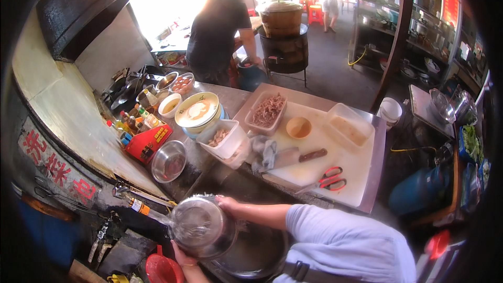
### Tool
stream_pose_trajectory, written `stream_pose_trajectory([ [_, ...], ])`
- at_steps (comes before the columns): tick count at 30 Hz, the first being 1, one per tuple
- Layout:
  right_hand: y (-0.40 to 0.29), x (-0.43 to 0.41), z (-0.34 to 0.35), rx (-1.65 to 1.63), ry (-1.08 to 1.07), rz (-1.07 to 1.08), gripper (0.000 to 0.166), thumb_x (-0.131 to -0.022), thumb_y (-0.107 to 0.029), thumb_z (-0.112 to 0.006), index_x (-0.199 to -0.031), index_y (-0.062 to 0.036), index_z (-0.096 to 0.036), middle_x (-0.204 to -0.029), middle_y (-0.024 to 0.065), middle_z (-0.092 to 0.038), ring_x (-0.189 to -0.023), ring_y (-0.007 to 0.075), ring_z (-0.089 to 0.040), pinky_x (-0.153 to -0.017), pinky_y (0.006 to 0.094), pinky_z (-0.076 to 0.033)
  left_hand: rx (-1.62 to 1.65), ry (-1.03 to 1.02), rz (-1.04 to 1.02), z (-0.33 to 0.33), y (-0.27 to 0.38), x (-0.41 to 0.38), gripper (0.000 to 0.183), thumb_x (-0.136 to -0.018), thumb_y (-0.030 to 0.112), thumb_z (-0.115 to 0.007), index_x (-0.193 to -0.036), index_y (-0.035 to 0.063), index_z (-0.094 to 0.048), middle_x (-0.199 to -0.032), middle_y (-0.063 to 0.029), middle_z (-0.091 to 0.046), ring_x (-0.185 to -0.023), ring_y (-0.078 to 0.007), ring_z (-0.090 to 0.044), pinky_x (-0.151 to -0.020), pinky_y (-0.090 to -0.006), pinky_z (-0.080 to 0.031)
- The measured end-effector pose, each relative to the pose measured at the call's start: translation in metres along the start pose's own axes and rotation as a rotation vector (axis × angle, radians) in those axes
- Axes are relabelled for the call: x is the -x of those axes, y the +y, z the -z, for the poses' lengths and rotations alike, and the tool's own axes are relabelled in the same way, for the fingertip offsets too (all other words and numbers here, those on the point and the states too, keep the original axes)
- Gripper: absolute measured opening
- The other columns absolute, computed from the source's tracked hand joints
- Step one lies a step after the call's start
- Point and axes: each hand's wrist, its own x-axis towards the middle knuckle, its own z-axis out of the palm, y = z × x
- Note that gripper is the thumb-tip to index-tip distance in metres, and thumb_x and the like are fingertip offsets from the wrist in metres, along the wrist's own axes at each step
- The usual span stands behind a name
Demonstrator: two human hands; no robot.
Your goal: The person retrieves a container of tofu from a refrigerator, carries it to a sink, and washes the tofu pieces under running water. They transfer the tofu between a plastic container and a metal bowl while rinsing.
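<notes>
My right hand (228,206) grips the upper rim side of a stainless steel basin (200,220). My left hand (180,253) holds the same basin from its lower edge. The basin is tilted, and water from a tap with an orange fitting (141,206) runs over it and splashes. Below and to the right, partly hidden by the basin and my arm, is a larger dark round vessel (255,253). A red plastic strainer or basket (163,269) sits close beside my left wrist.
A white cutting board (353,173) bears a cleaver (287,158), red-handled scissors (332,179) and a tub of shredded meat (269,113). Stacked plates (196,110), a steel bowl (169,161) and sauce bottles (133,122) stand left. A person (216,31) bends near a steamer (283,19).
</notes>
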Motion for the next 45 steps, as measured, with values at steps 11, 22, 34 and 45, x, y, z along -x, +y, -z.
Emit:
stream_pose_trajectory([
  [11,0.092,-0.051,0.032,0.104,0.157,0.392,0.029,-0.089,-0.026,-0.033,-0.086,-0.0026,-0.050,-0.084,0.0084,-0.052,-0.078,0.0139,-0.045,-0.073,0.0290,-0.038,-0.798,0.202,-0.395,-0.077,-0.003,0.029,0.059,-0.081,0.049,-0.039,-0.124,0.0090,-0.033,-0.127,-0.0067,-0.034,-0.113,-0.0253,-0.035,-0.094,-0.0401,-0.028],
  [22,0.051,0.029,0.008,0.491,0.124,0.412,0.031,-0.088,-0.025,-0.034,-0.089,0.0001,-0.052,-0.087,0.0144,-0.055,-0.077,0.0196,-0.049,-0.072,0.0317,-0.039,-0.353,0.626,-0.649,-0.122,-0.023,0.047,0.054,-0.080,0.036,-0.051,-0.110,-0.0090,-0.042,-0.105,-0.0169,-0.051,-0.092,-0.0248,-0.050,-0.079,-0.0336,-0.042],
  [34,0.019,0.009,-0.042,0.802,-0.205,0.637,0.050,-0.088,-0.038,-0.025,-0.112,0.0044,-0.041,-0.116,0.0168,-0.043,-0.111,0.0253,-0.036,-0.094,0.0310,-0.025,-0.340,0.370,-0.470,-0.144,-0.019,0.063,0.038,-0.085,0.026,-0.044,-0.104,-0.0068,-0.045,-0.096,-0.0139,-0.053,-0.083,-0.0199,-0.052,-0.074,-0.0306,-0.042],
  [45,0.052,0.085,-0.043,1.057,-0.166,0.987,0.042,-0.082,-0.037,-0.038,-0.112,-0.0102,-0.047,-0.126,0.0164,-0.033,-0.116,0.0354,-0.027,-0.096,0.0472,-0.014,-0.873,0.619,-0.476,-0.127,-0.013,0.020,0.058,-0.087,0.043,-0.029,-0.090,-0.0096,-0.054,-0.082,-0.0173,-0.057,-0.073,-0.0222,-0.052,-0.068,-0.0320,-0.041],
])
